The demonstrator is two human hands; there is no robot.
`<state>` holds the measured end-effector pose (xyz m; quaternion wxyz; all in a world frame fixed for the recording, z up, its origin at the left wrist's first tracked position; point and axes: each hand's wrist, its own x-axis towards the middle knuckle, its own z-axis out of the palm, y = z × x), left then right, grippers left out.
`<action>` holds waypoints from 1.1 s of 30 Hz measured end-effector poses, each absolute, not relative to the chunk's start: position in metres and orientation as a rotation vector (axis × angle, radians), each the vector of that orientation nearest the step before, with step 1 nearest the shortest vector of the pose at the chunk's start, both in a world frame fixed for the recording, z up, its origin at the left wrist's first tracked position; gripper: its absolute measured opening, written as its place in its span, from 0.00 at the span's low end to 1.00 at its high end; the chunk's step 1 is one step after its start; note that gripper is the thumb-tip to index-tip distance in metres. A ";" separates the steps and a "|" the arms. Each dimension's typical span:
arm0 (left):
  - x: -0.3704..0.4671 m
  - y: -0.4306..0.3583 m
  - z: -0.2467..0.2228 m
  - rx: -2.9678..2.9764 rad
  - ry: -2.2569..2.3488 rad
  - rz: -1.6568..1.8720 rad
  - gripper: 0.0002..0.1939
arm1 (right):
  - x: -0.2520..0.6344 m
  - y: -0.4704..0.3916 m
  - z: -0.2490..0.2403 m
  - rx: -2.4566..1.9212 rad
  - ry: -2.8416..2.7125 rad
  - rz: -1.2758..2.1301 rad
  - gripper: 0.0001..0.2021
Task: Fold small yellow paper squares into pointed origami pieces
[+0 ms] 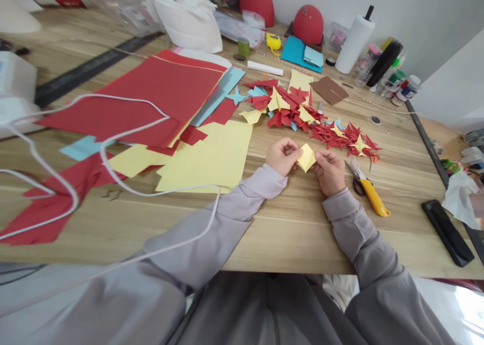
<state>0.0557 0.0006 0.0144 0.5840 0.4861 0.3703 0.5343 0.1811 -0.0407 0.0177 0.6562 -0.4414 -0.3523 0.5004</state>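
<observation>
A small folded square of yellow paper (306,158), turned corner-up like a diamond, is held between both hands above the table. My left hand (283,156) pinches its left corner between thumb and fingers. At the right corner, my right hand (330,172) grips it the same way. Just beyond the hands lies a heap of folded red paper pieces (291,108), with yellow and light-blue ones among them. A second cluster of red folded stars (336,136) lies to its right. Beside my right hand are a yellow utility knife (372,194) and black-handled scissors (358,186).
Red sheets (151,95), yellow paper (212,156) and light-blue paper (223,93) spread over the left. A white cable (162,189) runs across them and over my left sleeve. A black case (448,231) lies at the right edge; bottles (406,90) stand at the back right.
</observation>
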 end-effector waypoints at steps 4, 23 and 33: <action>0.056 -0.002 0.015 1.207 0.854 1.252 0.09 | 0.178 -0.043 0.021 -1.022 -0.864 1.159 0.10; 0.055 0.003 0.012 1.199 0.754 1.100 0.04 | 0.184 -0.041 0.004 -1.137 -1.040 1.002 0.08; 0.041 0.015 0.007 1.459 0.608 1.086 0.18 | 0.184 -0.043 0.014 -1.101 -1.015 1.079 0.09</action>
